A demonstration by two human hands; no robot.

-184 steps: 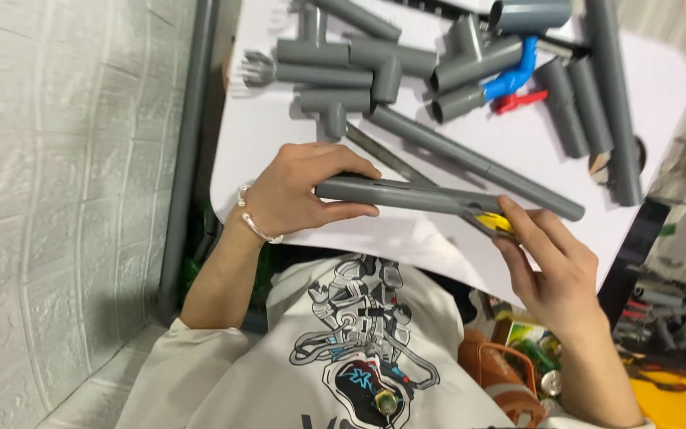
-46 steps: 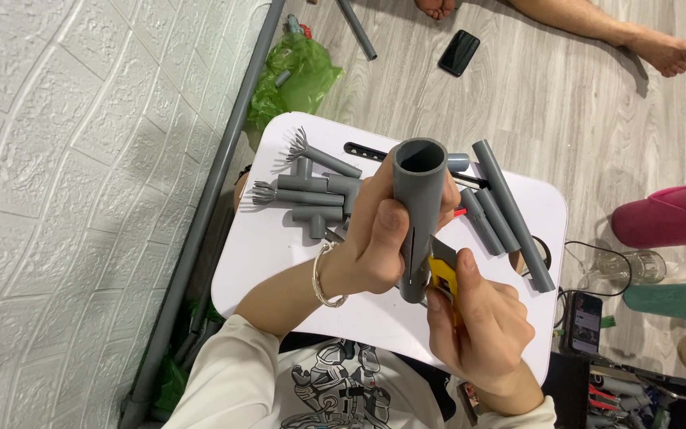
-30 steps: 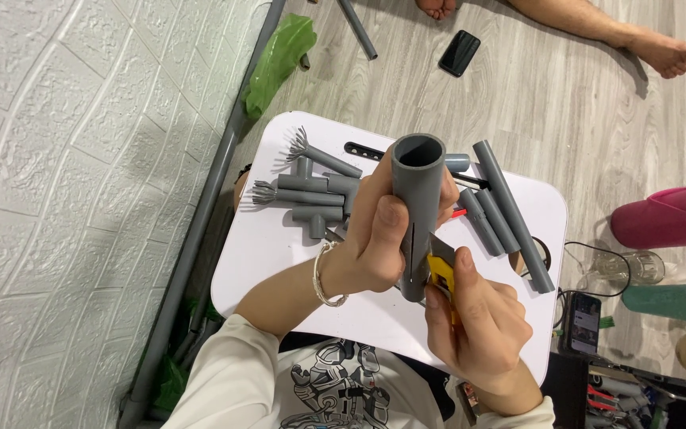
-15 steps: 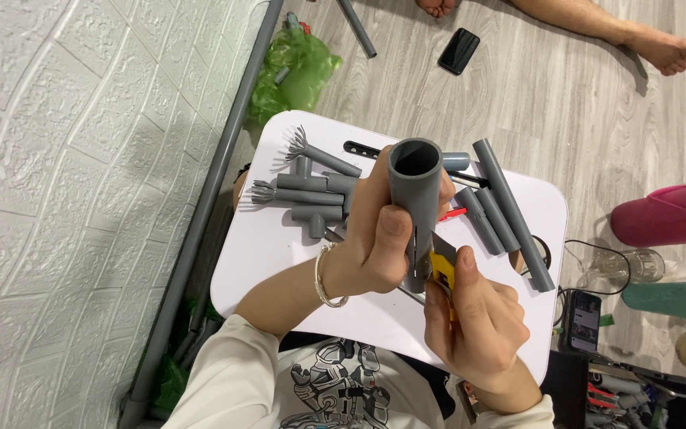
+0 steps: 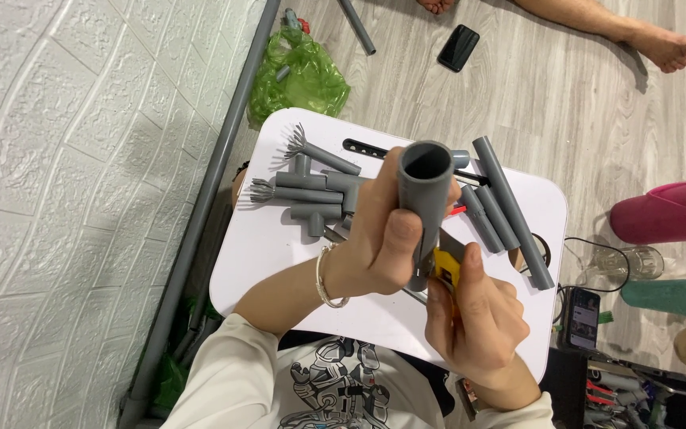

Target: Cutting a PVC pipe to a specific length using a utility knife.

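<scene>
Left hand [image 5: 379,242] grips upright grey pipe [image 5: 423,191]; right hand [image 5: 474,318] presses yellow cutter [image 5: 443,268] against it

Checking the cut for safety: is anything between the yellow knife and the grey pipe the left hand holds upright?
Nothing visible. The yellow knife in the right hand sits right against the grey pipe's lower end, just below the left hand's thumb. The contact point itself is partly hidden.

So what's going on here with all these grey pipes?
A person sits at a small white table, gripping a short grey plastic pipe upright in the left hand. The right hand presses a yellow utility knife against the pipe's lower end. More grey pipe pieces and fittings lie on the table.
</scene>
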